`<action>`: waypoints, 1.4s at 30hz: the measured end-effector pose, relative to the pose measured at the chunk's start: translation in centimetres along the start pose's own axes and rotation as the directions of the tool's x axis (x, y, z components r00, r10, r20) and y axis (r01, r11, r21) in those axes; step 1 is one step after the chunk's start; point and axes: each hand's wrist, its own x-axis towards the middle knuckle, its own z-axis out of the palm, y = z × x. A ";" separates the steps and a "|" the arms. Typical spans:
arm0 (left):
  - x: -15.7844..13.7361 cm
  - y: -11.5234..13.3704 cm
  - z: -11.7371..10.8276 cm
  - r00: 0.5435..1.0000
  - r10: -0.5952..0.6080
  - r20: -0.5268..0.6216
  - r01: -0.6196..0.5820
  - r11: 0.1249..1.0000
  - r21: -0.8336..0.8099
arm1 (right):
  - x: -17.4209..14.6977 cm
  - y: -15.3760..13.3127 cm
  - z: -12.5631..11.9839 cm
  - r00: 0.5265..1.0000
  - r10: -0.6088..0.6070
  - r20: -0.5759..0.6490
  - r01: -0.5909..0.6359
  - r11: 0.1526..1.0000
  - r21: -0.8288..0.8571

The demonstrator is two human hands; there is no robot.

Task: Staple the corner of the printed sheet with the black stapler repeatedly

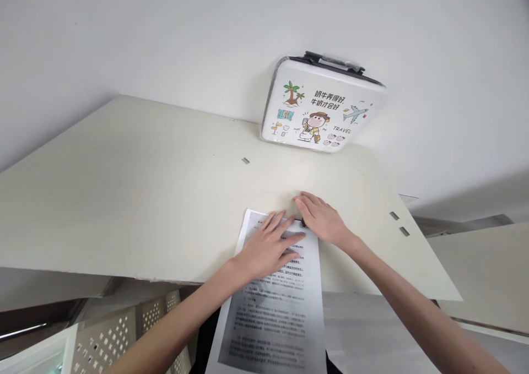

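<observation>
A stack of printed paper sheets (273, 319) lies on the table (124, 198) and hangs over its front edge. My left hand (268, 247) rests flat on the upper part of the top sheet, fingers spread. At the sheets' top right corner sits a small black clip, seemingly a binder clip (303, 223). My right hand (322, 218) is closed around the clip, its fingers together and partly covering it. How far the clip grips the paper is hidden.
A white cartoon-printed case (322, 107) with a black handle stands against the wall at the back. Small grey pieces (245, 160) lie on the tabletop, two of them near the right edge. Perforated plastic panels (105, 338) show below left.
</observation>
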 end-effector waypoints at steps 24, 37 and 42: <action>-1.6 -2.0 -2.5 0.995 -0.082 0.064 0.075 0.992 0.101 | -4.2 4.9 2.1 0.900 -0.233 -0.369 0.293 0.949 0.116; -11.5 -4.1 -9.8 0.948 -0.276 0.160 0.241 0.948 0.209 | -9.4 11.5 4.6 0.877 0.347 -0.332 0.000 0.691 0.723; -9.5 -3.7 -8.8 0.942 -0.268 0.202 0.211 0.941 0.263 | -9.2 11.9 4.5 0.857 0.417 -0.303 0.072 0.484 0.872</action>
